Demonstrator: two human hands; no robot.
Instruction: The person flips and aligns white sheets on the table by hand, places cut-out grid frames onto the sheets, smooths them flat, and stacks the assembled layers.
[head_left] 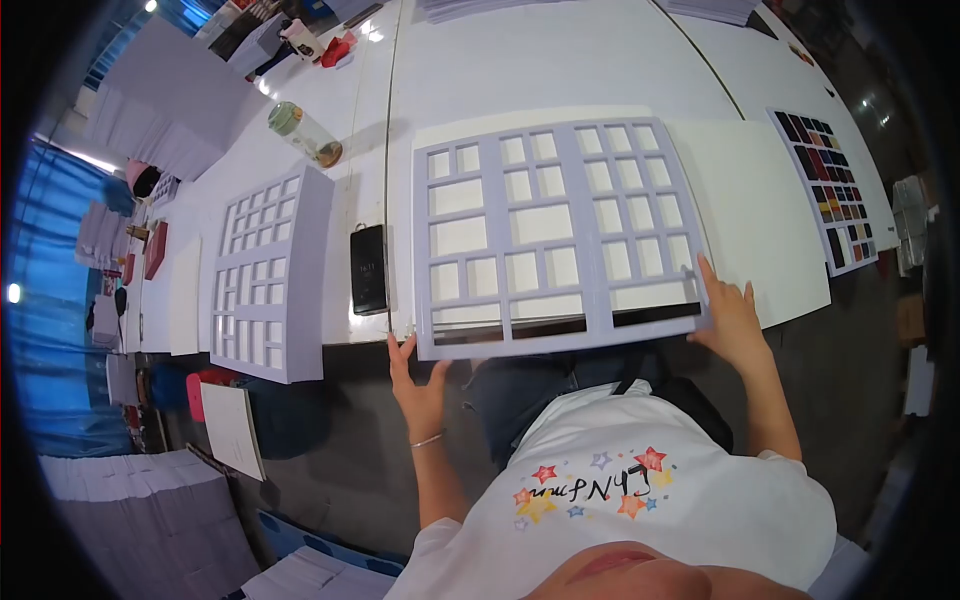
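Note:
A pale lilac frame panel [590, 215] with many rectangular openings lies over white board, its near edge reaching past the table's front edge. Dark gaps show through its lowest openings. My left hand [418, 388] is at the near left corner, thumb and fingers spread apart; whether it touches the panel I cannot tell. Along the near right side, my right hand [733, 318] has its fingers stretched out, with the index finger against the panel's edge. Left of the panel lies a black phone [368, 270].
A stack of similar lilac frames [255, 270] stands at the left. Behind it is a clear bottle [305, 135] with a green lid. At the right are a white board [765, 220] and a panel filled with coloured swatches [825, 185]. Piled sheets [165, 95] rise at the far left.

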